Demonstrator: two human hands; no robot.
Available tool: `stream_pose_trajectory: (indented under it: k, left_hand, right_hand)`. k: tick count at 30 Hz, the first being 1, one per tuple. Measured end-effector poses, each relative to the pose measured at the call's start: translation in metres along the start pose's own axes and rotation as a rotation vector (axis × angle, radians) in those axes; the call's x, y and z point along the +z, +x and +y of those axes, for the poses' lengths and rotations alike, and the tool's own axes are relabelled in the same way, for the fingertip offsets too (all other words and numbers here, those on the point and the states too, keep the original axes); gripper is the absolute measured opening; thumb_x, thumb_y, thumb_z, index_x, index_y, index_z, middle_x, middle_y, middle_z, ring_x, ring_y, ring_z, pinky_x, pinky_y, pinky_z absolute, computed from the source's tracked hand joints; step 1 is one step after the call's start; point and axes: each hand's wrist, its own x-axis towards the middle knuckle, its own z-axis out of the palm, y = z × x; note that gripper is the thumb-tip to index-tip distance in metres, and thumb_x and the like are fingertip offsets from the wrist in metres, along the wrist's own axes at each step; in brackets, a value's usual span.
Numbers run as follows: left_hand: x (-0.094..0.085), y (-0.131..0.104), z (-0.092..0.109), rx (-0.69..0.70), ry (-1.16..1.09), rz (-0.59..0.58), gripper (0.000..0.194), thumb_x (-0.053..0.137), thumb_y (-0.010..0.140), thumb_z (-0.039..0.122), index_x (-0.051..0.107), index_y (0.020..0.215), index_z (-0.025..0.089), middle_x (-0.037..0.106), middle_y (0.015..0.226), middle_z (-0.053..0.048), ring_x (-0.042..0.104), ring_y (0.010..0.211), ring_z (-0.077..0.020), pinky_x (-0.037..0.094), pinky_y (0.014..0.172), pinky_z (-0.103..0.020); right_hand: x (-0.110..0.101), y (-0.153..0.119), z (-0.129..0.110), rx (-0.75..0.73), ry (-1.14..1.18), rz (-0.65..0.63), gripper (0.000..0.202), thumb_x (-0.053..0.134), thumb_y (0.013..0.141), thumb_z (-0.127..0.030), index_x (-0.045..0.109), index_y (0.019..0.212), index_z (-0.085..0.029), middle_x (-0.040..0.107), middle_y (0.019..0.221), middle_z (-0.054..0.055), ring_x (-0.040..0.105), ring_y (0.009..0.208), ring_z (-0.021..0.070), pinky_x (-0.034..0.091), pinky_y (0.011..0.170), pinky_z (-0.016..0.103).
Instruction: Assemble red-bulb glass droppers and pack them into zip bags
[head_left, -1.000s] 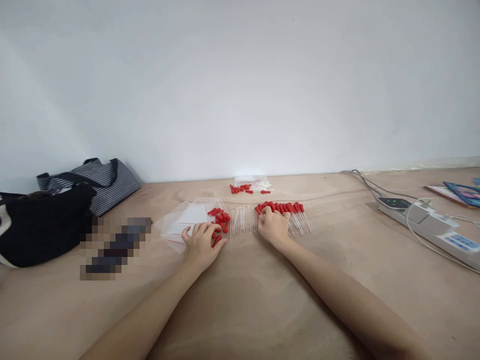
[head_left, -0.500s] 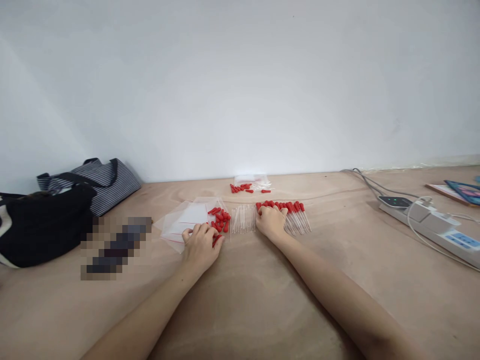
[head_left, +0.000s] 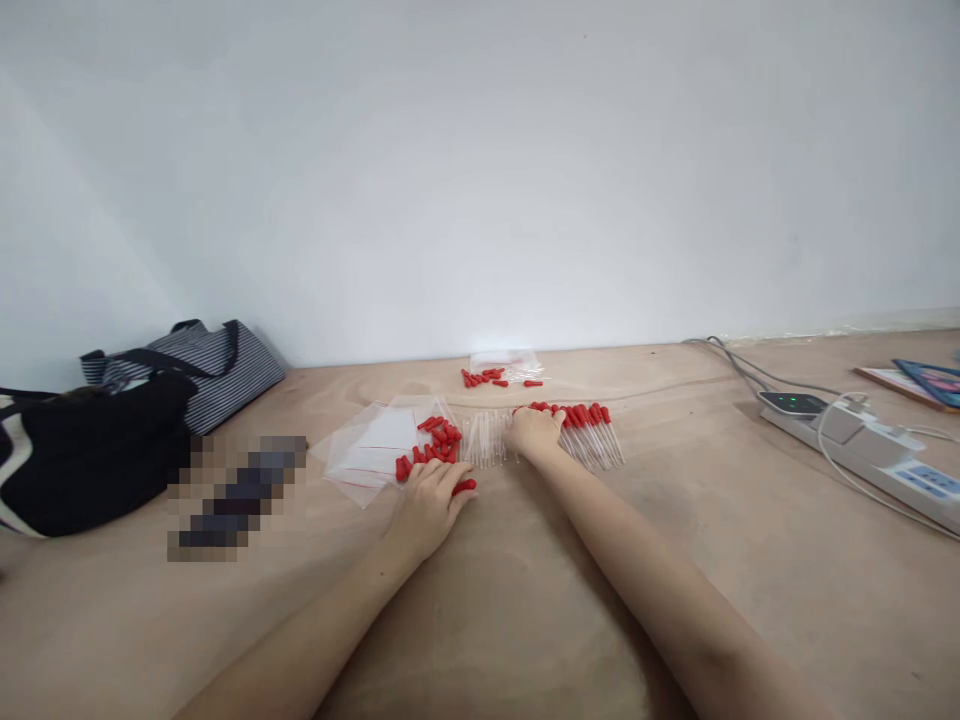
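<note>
Between left fingers, 1 red bulb pinched, right fingers at tubes, grip hidden

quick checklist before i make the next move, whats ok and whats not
1. Left hand has a red bulb between thumb and fingers: ok.
2. Spare bulbs lie close to the left hand: ok, a loose pile just beyond it.
3. Bare tubes within reach: ok, in a row beside the right hand.
4. Right hand has a firm grip on one tube: cannot tell, its fingertips are hidden.
5. Capped tubes out from under the right arm: ok, they lie beyond it.
6. Power strip away from both hands: ok, far right.
</note>
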Motion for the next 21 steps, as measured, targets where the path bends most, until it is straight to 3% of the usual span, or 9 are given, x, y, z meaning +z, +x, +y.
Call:
stream_pose_trajectory:
  k: [5, 7, 10, 13, 17, 21]
  left_hand:
    - [0.003, -0.001, -0.003, -0.015, -0.110, 0.024, 0.021, 0.054, 0.079, 0.026, 0.053, 0.100, 0.019, 0.062, 0.083, -0.004, 0.055, 0.078, -0.0198, 0.041, 0.070, -0.032]
    - [0.002, -0.002, -0.001, 0.010, -0.140, 0.044, 0.020, 0.048, 0.082, 0.022, 0.053, 0.101, 0.019, 0.061, 0.087, -0.005, 0.055, 0.080, -0.0193, 0.042, 0.071, -0.032]
    - [-0.001, -0.001, 0.007, 0.046, -0.201, 0.061, 0.021, 0.040, 0.086, 0.019, 0.055, 0.100, 0.021, 0.061, 0.086, -0.004, 0.055, 0.080, -0.0173, 0.042, 0.072, -0.031]
    - [-0.003, -0.001, 0.016, -0.033, -0.272, 0.051, 0.014, 0.043, 0.084, 0.023, 0.055, 0.091, 0.020, 0.061, 0.081, -0.002, 0.055, 0.077, -0.0169, 0.041, 0.071, -0.032]
    - [-0.004, -0.002, 0.020, -0.217, -0.407, -0.012, 0.009, 0.050, 0.079, 0.027, 0.050, 0.078, 0.018, 0.059, 0.074, -0.001, 0.054, 0.072, -0.0151, 0.043, 0.066, -0.029]
    - [-0.008, -0.004, 0.013, -0.238, -0.388, -0.112, 0.006, 0.053, 0.073, 0.023, 0.051, 0.070, 0.018, 0.057, 0.069, 0.001, 0.053, 0.068, -0.0149, 0.043, 0.064, -0.028]
  right_hand:
    - [-0.007, -0.013, 0.011, 0.038, 0.066, 0.063, 0.027, 0.041, 0.080, -0.028, 0.065, 0.083, -0.015, 0.062, 0.088, 0.013, 0.048, 0.092, 0.0262, 0.023, 0.075, 0.039]
    - [-0.008, -0.028, 0.023, -0.072, 0.137, 0.143, 0.027, 0.040, 0.082, -0.031, 0.064, 0.080, -0.018, 0.062, 0.089, 0.009, 0.047, 0.092, 0.0235, 0.023, 0.074, 0.036]
    - [-0.005, -0.055, 0.047, -0.351, 0.252, 0.260, 0.023, 0.044, 0.082, -0.032, 0.063, 0.075, -0.020, 0.061, 0.082, 0.005, 0.046, 0.084, 0.0186, 0.022, 0.073, 0.034]
    - [0.001, -0.078, 0.071, -0.520, 0.271, 0.297, 0.020, 0.050, 0.081, -0.030, 0.063, 0.070, -0.021, 0.060, 0.074, 0.003, 0.045, 0.080, 0.0165, 0.020, 0.074, 0.034]
    - [0.007, -0.091, 0.090, -0.585, 0.274, 0.322, 0.014, 0.057, 0.077, -0.031, 0.066, 0.069, -0.024, 0.058, 0.073, 0.001, 0.045, 0.077, 0.0145, 0.019, 0.074, 0.034]
    - [0.009, -0.089, 0.094, -0.591, 0.284, 0.305, 0.009, 0.060, 0.075, -0.032, 0.068, 0.073, -0.030, 0.059, 0.073, 0.000, 0.046, 0.077, 0.0145, 0.020, 0.074, 0.035]
